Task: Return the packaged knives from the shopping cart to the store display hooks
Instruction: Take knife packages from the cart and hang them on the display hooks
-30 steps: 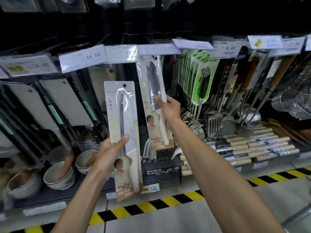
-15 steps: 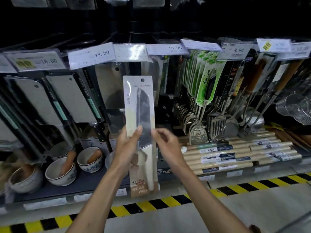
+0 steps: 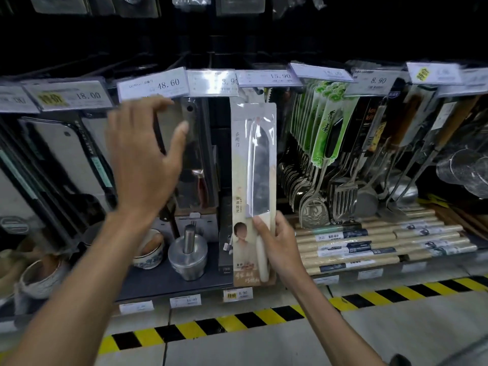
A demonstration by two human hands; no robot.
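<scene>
My right hand [image 3: 280, 241] grips the lower part of a packaged knife [image 3: 253, 180], a white-handled blade in a beige card with clear plastic. The pack stands upright with its top just under the 15.90 price tag [image 3: 266, 77]; I cannot tell whether it hangs on a hook. Up and to the left, my left hand [image 3: 148, 154] has its fingers spread and holds nothing. It hovers in front of a hanging cleaver [image 3: 188, 143] below the 48.60 tag [image 3: 153, 85].
More boxed cleavers [image 3: 63, 154] hang at the left. Packed spoons, forks and green-carded utensils [image 3: 324, 143] hang at the right above wrapped rolling pins [image 3: 369, 244]. A steel mortar [image 3: 188, 253] and ceramic bowls [image 3: 149, 250] sit on the lower shelf. Yellow-black tape [image 3: 237, 320] lines the floor.
The knife pack passed from my left hand to my right and moved right and up under the 15.90 tag. My left hand let go and rose toward the hanging cleaver.
</scene>
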